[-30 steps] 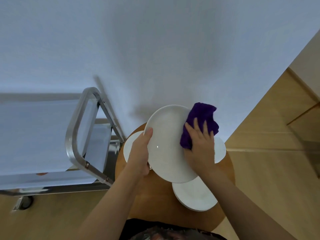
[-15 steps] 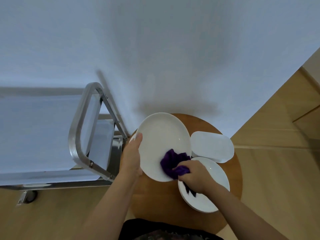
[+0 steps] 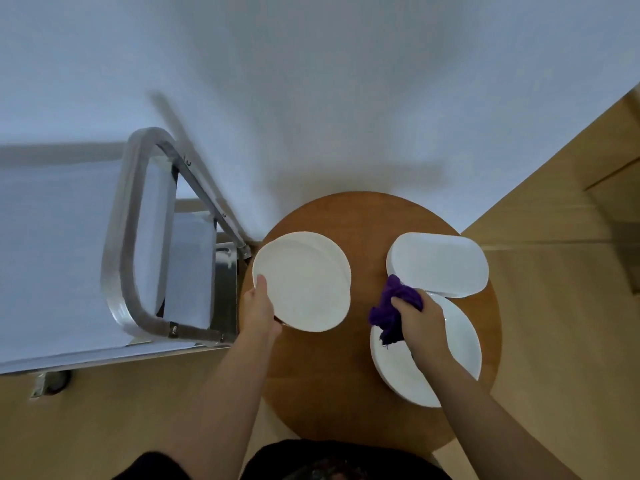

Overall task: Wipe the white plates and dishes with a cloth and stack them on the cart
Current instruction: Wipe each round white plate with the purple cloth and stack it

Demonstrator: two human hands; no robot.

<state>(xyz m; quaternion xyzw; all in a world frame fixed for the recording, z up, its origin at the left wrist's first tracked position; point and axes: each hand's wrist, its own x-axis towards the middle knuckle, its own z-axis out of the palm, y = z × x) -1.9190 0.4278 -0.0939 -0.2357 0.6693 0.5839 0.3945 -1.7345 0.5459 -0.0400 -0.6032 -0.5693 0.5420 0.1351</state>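
Observation:
My left hand (image 3: 259, 313) grips the left rim of a round white plate (image 3: 304, 284), held over another white plate whose edge (image 3: 345, 268) shows just behind it, at the left of the round wooden table (image 3: 322, 382). My right hand (image 3: 420, 323) is closed on a purple cloth (image 3: 391, 311) and rests over a round white plate (image 3: 460, 337) at the table's right. A white oblong dish (image 3: 438, 263) lies behind that plate. The metal cart (image 3: 121, 258) stands to the left, its top covered in white.
A white wall rises right behind the table and cart. Wooden floor (image 3: 561, 341) surrounds the table, with a wooden cabinet at the far right. The cart's handle loop stands close to the table's left edge, and a caster (image 3: 52, 382) shows below.
The cloth has come off the held plate and moved right with my right hand onto the right-hand plate. My left hand has lowered its plate toward the table's left side.

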